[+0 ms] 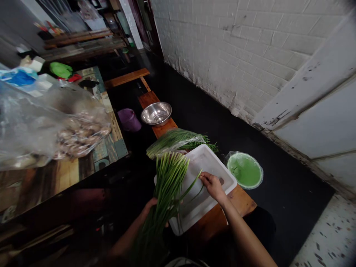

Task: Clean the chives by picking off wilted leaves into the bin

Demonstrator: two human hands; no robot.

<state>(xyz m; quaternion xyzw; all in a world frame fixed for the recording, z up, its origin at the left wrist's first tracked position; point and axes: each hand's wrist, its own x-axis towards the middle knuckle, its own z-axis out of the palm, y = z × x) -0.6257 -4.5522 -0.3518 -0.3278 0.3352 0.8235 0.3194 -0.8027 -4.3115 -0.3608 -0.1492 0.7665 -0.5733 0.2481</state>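
In the lower middle of the frame, the left hand (150,207) held a thick bunch of green stalks (169,185), whose pale ends pointed to the top; its fingers were closed around the bunch, although the stalks hid most of them. Right of centre, the right hand (213,186) had its fingers pinched together on the pale end of a single stalk (193,183), which stood away from the others, over the white tray (215,168). This tray rested on the narrow wooden table (243,200). Just above it in the frame lay the second bunch (174,140), partly wrapped in clear plastic, and farther up stood a metal bowl (156,114).
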